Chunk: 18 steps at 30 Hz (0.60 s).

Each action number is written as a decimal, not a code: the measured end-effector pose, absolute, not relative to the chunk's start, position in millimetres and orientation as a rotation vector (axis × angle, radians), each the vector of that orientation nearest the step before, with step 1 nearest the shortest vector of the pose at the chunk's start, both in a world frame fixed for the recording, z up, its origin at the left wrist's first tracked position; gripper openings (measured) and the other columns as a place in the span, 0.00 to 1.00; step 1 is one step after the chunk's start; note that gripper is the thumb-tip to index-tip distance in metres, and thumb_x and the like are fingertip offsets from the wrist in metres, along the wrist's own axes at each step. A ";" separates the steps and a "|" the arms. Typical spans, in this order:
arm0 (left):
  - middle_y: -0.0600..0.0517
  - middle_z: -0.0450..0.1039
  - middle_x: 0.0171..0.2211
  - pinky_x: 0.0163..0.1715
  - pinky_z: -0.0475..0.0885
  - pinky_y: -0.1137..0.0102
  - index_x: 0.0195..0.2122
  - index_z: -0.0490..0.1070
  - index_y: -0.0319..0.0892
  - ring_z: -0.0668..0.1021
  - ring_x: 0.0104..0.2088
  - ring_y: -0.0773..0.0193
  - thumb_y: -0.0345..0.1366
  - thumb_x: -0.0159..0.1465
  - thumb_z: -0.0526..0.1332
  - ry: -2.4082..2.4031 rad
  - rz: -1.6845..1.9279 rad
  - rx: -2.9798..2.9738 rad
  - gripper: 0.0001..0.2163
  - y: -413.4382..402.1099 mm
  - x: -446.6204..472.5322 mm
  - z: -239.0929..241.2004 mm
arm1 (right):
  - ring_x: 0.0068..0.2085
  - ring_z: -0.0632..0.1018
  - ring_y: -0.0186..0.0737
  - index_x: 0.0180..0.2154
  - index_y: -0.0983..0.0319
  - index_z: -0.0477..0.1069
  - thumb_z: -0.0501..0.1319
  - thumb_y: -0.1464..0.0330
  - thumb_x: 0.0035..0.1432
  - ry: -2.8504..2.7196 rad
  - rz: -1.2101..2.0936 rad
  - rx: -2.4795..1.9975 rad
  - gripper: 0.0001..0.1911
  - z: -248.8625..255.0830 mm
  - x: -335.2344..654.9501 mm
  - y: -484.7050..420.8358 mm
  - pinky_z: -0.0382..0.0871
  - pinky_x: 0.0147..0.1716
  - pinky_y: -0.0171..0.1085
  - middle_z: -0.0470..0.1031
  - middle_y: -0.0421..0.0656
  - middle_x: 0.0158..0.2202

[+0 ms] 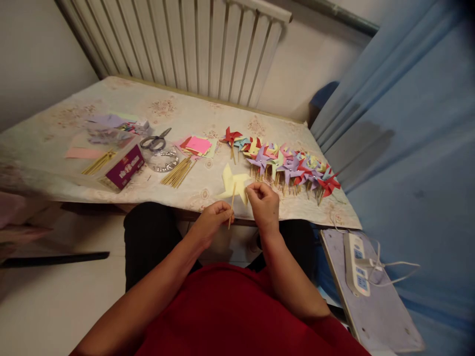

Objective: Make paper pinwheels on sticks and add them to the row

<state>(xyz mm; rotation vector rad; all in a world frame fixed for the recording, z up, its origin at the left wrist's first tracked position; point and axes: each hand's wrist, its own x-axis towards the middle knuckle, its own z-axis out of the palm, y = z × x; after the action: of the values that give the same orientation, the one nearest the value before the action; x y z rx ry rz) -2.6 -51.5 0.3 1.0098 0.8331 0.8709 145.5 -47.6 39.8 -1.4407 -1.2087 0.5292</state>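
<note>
My left hand (214, 218) is closed around a thin wooden stick (233, 195), held upright with a slight tilt over the table's front edge. At the stick's upper end is a pale yellow paper pinwheel (227, 184), its blades folded and spread. The thumb and forefinger of my right hand (265, 203) are pinched together at the pinwheel's right blade. Several finished pinwheels (291, 167) in red, purple, yellow, pink and blue lie in a heap to the right. A bundle of bare sticks (178, 172) lies to the left, beneath a pile of coloured paper squares (198, 145).
Left on the patterned tablecloth (163, 106) are scissors (156, 141), a round clear container of pins (163, 161) and a purple-and-white box (124, 168). A power strip (356, 264) with cables rests on a small stand at right. A blue curtain (404, 128) hangs beside it.
</note>
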 end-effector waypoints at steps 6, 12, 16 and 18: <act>0.55 0.69 0.23 0.30 0.61 0.72 0.26 0.66 0.40 0.68 0.26 0.69 0.39 0.55 0.63 0.827 0.846 0.991 0.08 -50.5 -1.4 -1.1 | 0.19 0.58 0.28 0.28 0.61 0.70 0.63 0.64 0.49 -0.998 0.893 -1.316 0.07 25.3 154.9 -41.4 0.50 0.19 0.30 0.62 0.32 0.18; 0.55 0.69 0.23 0.31 0.62 0.72 0.26 0.66 0.40 0.68 0.26 0.69 0.40 0.54 0.64 0.829 0.828 0.968 0.10 -50.6 0.9 2.1 | 0.17 0.57 0.26 0.27 0.61 0.68 0.64 0.64 0.46 -0.865 1.038 -1.227 0.09 22.4 158.3 -40.5 0.45 0.16 0.30 0.61 0.31 0.16; 0.55 0.69 0.23 0.30 0.62 0.72 0.26 0.65 0.40 0.68 0.26 0.69 0.41 0.53 0.64 0.837 0.814 0.965 0.10 -49.4 4.3 2.1 | 0.16 0.59 0.26 0.26 0.61 0.68 0.64 0.65 0.45 -0.831 1.081 -1.176 0.08 22.7 162.1 -40.7 0.48 0.17 0.29 0.63 0.32 0.15; 0.55 0.69 0.23 0.30 0.62 0.72 0.26 0.65 0.40 0.68 0.26 0.68 0.41 0.53 0.64 0.845 0.807 0.966 0.11 -48.8 5.8 1.6 | 0.17 0.61 0.27 0.26 0.62 0.68 0.64 0.65 0.44 -0.825 1.099 -1.159 0.08 22.5 164.1 -40.7 0.51 0.17 0.29 0.66 0.33 0.15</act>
<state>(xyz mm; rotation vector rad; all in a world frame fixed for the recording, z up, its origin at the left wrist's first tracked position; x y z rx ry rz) 5.8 -48.8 1.6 0.9660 0.8448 0.8066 164.1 -40.7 22.5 -1.1594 -0.8247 1.0993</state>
